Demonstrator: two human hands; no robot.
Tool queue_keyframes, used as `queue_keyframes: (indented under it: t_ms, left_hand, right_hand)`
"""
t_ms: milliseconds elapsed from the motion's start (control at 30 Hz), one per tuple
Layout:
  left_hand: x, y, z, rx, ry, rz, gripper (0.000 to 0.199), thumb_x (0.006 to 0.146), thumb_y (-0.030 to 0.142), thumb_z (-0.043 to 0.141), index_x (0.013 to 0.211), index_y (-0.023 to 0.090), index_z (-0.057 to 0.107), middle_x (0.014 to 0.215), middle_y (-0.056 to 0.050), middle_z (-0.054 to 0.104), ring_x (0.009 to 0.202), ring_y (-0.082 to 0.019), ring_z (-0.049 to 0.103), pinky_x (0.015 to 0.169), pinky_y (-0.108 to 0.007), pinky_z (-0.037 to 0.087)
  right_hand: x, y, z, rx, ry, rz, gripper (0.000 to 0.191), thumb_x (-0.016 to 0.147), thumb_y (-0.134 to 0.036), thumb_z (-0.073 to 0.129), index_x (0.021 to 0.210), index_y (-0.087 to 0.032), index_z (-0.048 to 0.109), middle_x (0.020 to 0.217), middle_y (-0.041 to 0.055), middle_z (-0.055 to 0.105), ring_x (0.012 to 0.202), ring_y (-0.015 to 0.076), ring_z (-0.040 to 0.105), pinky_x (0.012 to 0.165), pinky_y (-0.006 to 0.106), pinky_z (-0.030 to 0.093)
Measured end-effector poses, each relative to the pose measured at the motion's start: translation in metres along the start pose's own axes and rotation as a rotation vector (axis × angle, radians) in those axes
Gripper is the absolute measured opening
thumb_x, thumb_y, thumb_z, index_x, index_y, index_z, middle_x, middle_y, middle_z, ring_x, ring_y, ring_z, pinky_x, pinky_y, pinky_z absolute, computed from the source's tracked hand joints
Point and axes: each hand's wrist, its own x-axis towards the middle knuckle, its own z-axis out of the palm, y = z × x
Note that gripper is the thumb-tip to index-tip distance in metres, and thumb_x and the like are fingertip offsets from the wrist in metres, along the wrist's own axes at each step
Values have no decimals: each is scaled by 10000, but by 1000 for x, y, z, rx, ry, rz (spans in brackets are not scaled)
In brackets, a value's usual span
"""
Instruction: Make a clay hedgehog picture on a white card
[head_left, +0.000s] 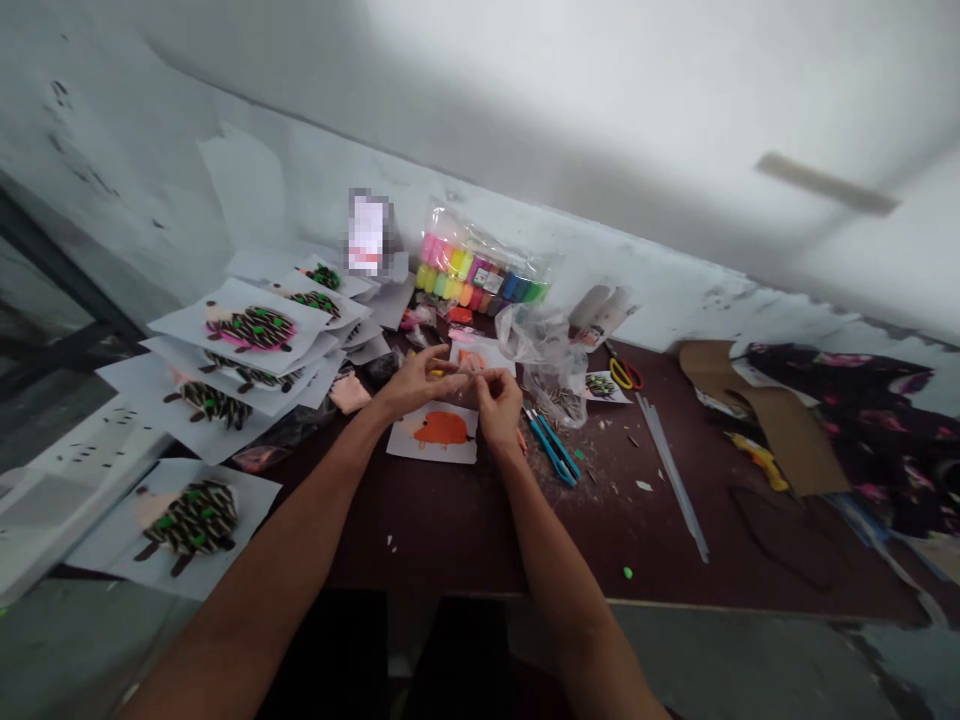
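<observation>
Your right hand had thumb and forefinger drawn together, meeting the fingertips of your left hand, whose other fingers fanned loosely; whatever lay in either grip was too small to tell. Both hovered at the far edge of the card, which lay flat, its orange hedgehog facing up. A light pinch and steady wrists seemed best for such fine work, with your forearms off the shape. Right of the card sat a teal-handled tool; beyond it, a pack of coloured clay; left of it, piled pictures.
</observation>
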Motion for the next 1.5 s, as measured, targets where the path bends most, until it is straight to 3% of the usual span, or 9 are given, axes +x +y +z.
queue_keyframes:
  t_ms: [133, 367, 500, 700, 933, 1200, 1300, 1400, 1500]
  left_hand:
    - [-4, 5, -2, -85, -116, -57, 265, 835, 361, 642, 980, 139, 631, 722, -35, 670, 599, -129, 636, 555, -249, 523]
    - [-8, 18, -14, 25, -190, -39, 244, 773, 334, 659, 949, 166, 684, 740, -33, 677, 548, -107, 576, 489, -225, 417]
    - [-8, 16, -14, -6, -178, -39, 277, 754, 313, 681, 985, 161, 686, 694, -5, 647, 495, -84, 520, 471, -212, 396]
    - [-7, 14, -13, -89, -85, -33, 193, 730, 282, 733, 853, 142, 680, 676, -8, 650, 503, -79, 538, 478, -193, 409]
    - [-9, 16, -11, -140, -180, -120, 196, 774, 297, 726, 875, 142, 660, 751, -28, 697, 597, -134, 679, 529, -220, 525]
    - [-8, 18, -12, -150, -199, -66, 215, 739, 251, 741, 899, 132, 661, 826, -32, 703, 654, -123, 674, 606, -234, 540]
    - [-9, 20, -12, -133, -207, -64, 235, 730, 273, 747, 901, 137, 661, 802, -25, 695, 656, -125, 666, 604, -234, 527]
    - [-9, 21, -12, -114, -219, -70, 235, 747, 316, 737, 883, 145, 651, 744, -18, 680, 632, -128, 653, 568, -227, 503]
    - [-10, 21, -10, -85, -263, -65, 269, 738, 376, 750, 830, 149, 641, 656, 2, 644, 573, -115, 618, 525, -209, 471]
  right_hand:
    - [-6, -11, 4, 155, -121, 64, 187, 799, -373, 651, 788, -196, 591, 723, -17, 615, 649, 128, 558, 643, 256, 475]
    - [-4, -15, -11, 258, -307, 165, 204, 796, -395, 644, 780, -192, 653, 647, -23, 617, 598, 128, 549, 613, 259, 469]
    - [-6, -13, -13, 278, -288, 187, 209, 799, -384, 633, 723, -190, 626, 595, -39, 583, 563, 109, 507, 598, 243, 417]
    - [-7, -9, -12, 297, -289, 234, 195, 762, -388, 649, 758, -194, 623, 606, -42, 587, 565, 108, 509, 596, 242, 399]
    - [-8, -11, -14, 292, -319, 257, 211, 770, -398, 647, 736, -199, 584, 598, -41, 583, 534, 101, 515, 566, 239, 407]
    - [-10, -10, -8, 333, -235, 185, 174, 685, -276, 686, 818, -215, 593, 689, -48, 605, 584, 106, 511, 551, 232, 438]
    - [-10, -11, -7, 298, -244, 173, 214, 706, -288, 670, 904, -210, 651, 704, -33, 633, 586, 111, 515, 545, 234, 431]
    - [-10, -11, -9, 250, -190, 162, 185, 730, -333, 668, 862, -203, 657, 674, -33, 612, 560, 106, 489, 518, 229, 404]
    - [-9, -12, -12, 236, -243, 163, 197, 764, -382, 641, 813, -193, 659, 627, -38, 580, 522, 97, 455, 507, 231, 382]
